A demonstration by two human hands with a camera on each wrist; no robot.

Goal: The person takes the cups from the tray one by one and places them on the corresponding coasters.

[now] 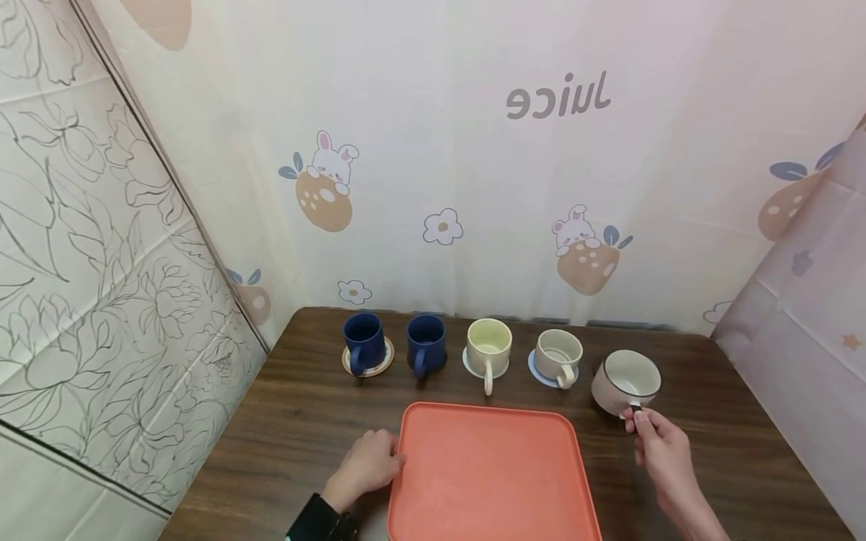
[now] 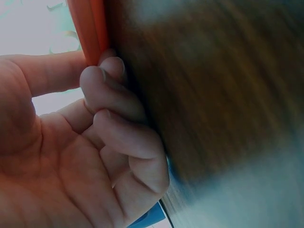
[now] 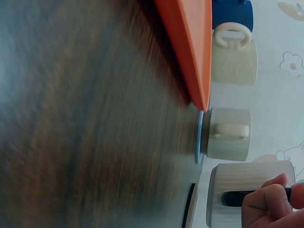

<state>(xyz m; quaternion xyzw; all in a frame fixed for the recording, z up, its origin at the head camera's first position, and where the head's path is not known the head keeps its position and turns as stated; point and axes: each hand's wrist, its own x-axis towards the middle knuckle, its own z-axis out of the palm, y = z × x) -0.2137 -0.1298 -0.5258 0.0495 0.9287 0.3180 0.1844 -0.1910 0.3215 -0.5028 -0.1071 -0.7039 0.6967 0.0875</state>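
Observation:
An orange tray [image 1: 494, 473] lies at the table's near middle. My left hand [image 1: 395, 454] grips its left rim [image 2: 92, 28], thumb on one side and curled fingers on the other. A wide cream cup [image 1: 625, 382] with a dark rim is at the right of the cup row. My right hand [image 1: 637, 421] pinches its black handle [image 3: 235, 197] between the fingertips [image 3: 266, 202]. Whether the cup [image 3: 251, 185] rests on the dark coaster [image 3: 190, 209] or is just off it, I cannot tell.
Behind the tray stand a navy mug [image 1: 364, 340] on a wooden coaster, a second navy mug [image 1: 426, 342], a pale yellow mug [image 1: 489, 347] and a cream mug [image 1: 558, 357] on a blue coaster [image 3: 198, 137]. Patterned curtains close off the brown table [image 1: 304, 421] behind and at both sides.

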